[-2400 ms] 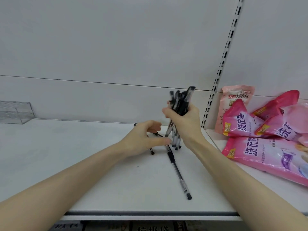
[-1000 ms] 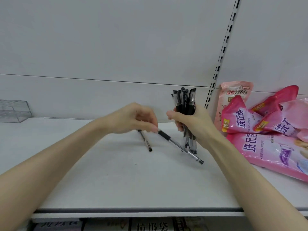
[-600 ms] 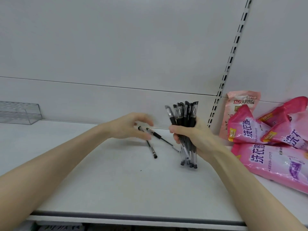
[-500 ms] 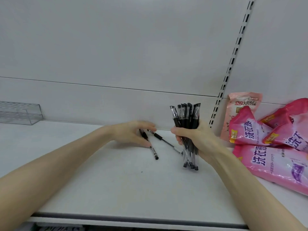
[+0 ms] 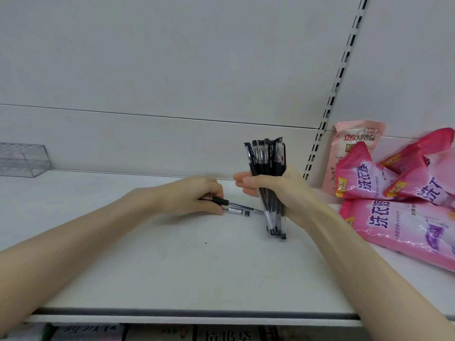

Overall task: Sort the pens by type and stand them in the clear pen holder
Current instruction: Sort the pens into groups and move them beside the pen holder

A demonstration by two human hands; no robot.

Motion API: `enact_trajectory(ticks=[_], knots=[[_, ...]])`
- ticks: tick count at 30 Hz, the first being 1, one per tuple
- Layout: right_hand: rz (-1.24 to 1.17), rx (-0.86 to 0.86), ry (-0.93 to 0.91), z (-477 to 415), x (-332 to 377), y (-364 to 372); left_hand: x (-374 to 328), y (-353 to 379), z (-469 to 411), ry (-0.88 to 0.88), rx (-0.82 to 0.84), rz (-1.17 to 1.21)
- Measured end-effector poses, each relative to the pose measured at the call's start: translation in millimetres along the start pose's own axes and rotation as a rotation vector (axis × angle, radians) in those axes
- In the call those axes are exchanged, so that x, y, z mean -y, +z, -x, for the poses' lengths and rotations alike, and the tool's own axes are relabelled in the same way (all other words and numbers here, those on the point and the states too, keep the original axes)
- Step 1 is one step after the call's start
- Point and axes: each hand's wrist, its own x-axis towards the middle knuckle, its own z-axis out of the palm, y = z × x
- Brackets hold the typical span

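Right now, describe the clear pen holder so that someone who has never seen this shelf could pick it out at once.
Start at the white shelf and follow its back edge to the far left of the view. There stands the clear pen holder, well away from the pink pouches on the right. It is the only see-through box on the shelf.

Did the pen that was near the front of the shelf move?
Yes. It left the shelf's front edge; the only loose pens now lie farther back toward the wall, gripped by the left hand.

Pouches (image 5: 398,225) rightward — open shelf (image 5: 73,193) leftward
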Motion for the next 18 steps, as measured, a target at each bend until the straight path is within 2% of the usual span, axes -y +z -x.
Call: enact_trajectory(ticks=[3, 6, 9, 12, 13, 15, 17, 18], knots=[[0.063, 0.032, 0.023, -0.2, 1.7, 1.7, -18.3, -19.9, 4.5, 0.047, -0.059, 0.041], [0.074, 0.164, 0.011, 3.4, 6.1, 5.5, -37.4, -45.3, 5.5, 0.055, -0.125, 0.039], [0.082, 0.264, 0.021, 7.8, 9.6, 8.3, -44.8, -54.3, 3.4, 0.055, -0.141, -0.115], [0.148, 0.224, -0.004, 9.4, 9.7, 9.5, -43.7, -54.1, 6.7, -0.056, -0.259, -0.34], [0.179, 0.203, -0.018, 9.1, 8.9, 9.7, -43.7, -54.3, 9.3, -0.093, -0.319, -0.344], [0.194, 0.154, -0.042, 8.1, 7.3, 12.2, -42.4, -54.8, 11.8, -0.144, -0.497, -0.071], [0.156, 0.099, -0.076, 6.1, 6.2, 17.9, -44.3, -56.5, 9.9, -0.127, -0.711, 0.389], [0.148, 0.076, -0.11, 4.4, 6.1, 21.7, -49.6, -56.5, 7.8, -0.114, -0.76, 0.566]])
